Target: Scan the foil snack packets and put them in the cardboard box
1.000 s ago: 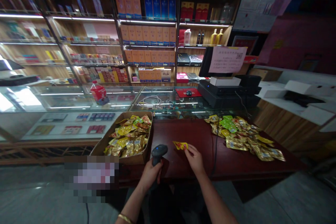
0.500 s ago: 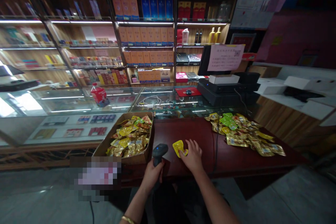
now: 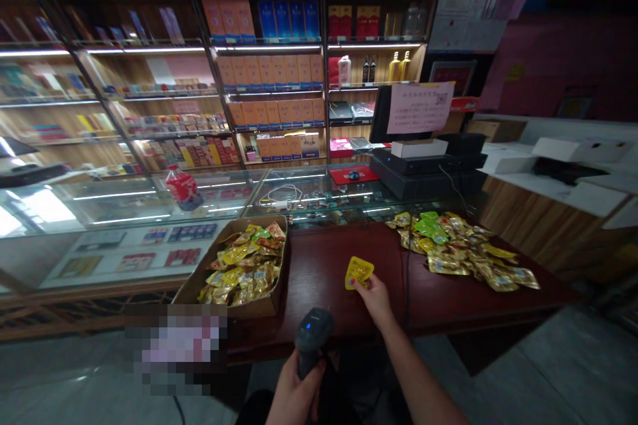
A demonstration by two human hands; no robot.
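Note:
My left hand point(image 3: 298, 385) is wrapped round the handle of a dark barcode scanner point(image 3: 314, 331), low in front of the table's near edge. A small blue light shows on the scanner's head. Between thumb and fingers, my right hand point(image 3: 375, 300) pinches a yellow snack packet point(image 3: 358, 272) by its lower right corner, over the dark red table point(image 3: 319, 259). To the left stands a cardboard box point(image 3: 283, 279) filled with gold, yellow and green packets. On the right side of the table lies a loose pile of similar packets point(image 3: 451, 246).
A black cable point(image 3: 409, 272) crosses the table right of my right hand. Behind the table, a glass counter point(image 3: 234, 194) carries a red jug-like container point(image 3: 181, 186), a mouse point(image 3: 353, 175) and a checkout machine point(image 3: 428, 169). Stocked shelves point(image 3: 269, 46) line the wall.
My left hand has drawn the scanner down and toward me. My right hand has moved slightly right with the yellow packet, which now shows more of its face.

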